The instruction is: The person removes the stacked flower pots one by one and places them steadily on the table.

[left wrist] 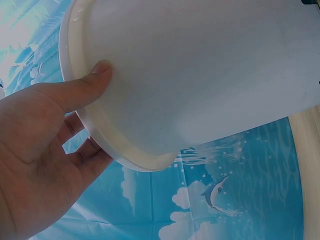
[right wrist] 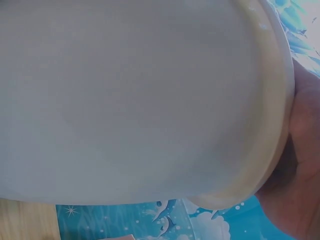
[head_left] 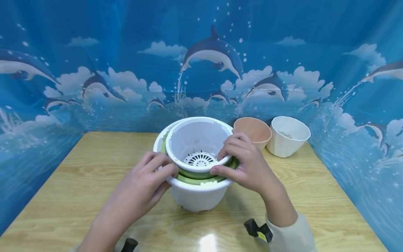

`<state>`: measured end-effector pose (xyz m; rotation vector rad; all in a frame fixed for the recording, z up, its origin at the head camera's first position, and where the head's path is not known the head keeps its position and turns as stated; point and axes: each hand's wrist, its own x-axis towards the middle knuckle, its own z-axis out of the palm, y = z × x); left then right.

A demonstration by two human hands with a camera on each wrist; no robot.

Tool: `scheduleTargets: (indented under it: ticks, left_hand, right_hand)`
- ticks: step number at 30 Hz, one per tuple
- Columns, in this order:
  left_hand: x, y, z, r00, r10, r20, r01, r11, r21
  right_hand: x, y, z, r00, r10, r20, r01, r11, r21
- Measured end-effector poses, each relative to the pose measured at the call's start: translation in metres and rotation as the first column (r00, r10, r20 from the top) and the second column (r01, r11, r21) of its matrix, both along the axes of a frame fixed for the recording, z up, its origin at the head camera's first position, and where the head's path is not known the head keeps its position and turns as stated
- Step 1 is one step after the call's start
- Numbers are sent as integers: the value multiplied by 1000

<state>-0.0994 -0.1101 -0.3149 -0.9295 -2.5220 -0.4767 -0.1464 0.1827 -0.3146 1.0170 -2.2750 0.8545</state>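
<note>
Nested plastic flowerpots stand upright on the table: a large white pot (head_left: 199,197) outside, green rims (head_left: 195,181) within it, and a smaller white pot (head_left: 179,145) with a slotted bottom on top. My left hand (head_left: 151,178) grips the large pot's rim at the left; in the left wrist view its thumb (left wrist: 97,80) lies against the outer wall. At the right front, my right hand (head_left: 247,162) pinches the small white pot's rim, fingers inside, thumb outside. The large pot's wall (right wrist: 140,100) fills most of the right wrist view and hides those fingertips.
Behind the stack on the right stand a terracotta-coloured pot (head_left: 252,129) and a white faceted pot (head_left: 284,143), side by side. A blue dolphin-print curtain (head_left: 126,38) borders the wooden table (head_left: 104,154) at the back and sides.
</note>
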Motion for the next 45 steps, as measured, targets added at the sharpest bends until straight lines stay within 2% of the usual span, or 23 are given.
scheduleTargets:
  ticks: [30,38,45]
  left_hand:
    - [0,0,0,1000,-5,-7,5,1000,16]
    - [0,0,0,1000,-7,-9,7,1000,17]
    - [-1,0,-1,1000,-11,-15,11,1000,15]
  right_hand:
    - [2,-3,2,999,54,4,-53,999,-8]
    - [7,-8,5,992,116,-47,-115,993,7]
    - [9,-9,5,992,110,-57,-108,993,46]
